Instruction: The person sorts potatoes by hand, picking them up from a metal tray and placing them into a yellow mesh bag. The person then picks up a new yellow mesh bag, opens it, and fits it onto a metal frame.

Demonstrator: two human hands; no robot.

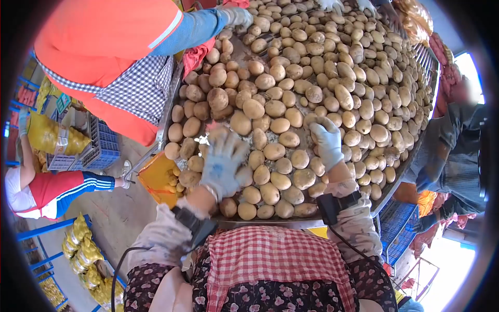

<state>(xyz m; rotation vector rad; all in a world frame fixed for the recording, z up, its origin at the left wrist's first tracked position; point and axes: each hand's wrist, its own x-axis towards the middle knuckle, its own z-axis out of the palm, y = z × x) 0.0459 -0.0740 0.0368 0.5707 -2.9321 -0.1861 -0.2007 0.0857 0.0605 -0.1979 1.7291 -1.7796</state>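
Note:
A thick layer of potatoes [280, 181] covers the metal table [167, 119] before me. My left hand [224, 165], in a pale blue-and-white glove, lies over potatoes near the left front edge. Its fingers are spread and slightly blurred, and a potato [243, 176] sits beside its thumb. Farther right, my right hand [327, 143], gloved alike, has bent fingers closed round a potato [310, 119] that they partly cover. Small white scraps [202, 140] lie just beyond my left hand.
At the left edge a co-worker in an orange top [109, 36] reaches over the potatoes with a gloved hand [238, 16]. More gloved hands [332, 5] work at the far side. A yellow-orange bag [158, 177] hangs at the left corner. Blue crates [399, 229] stand at right.

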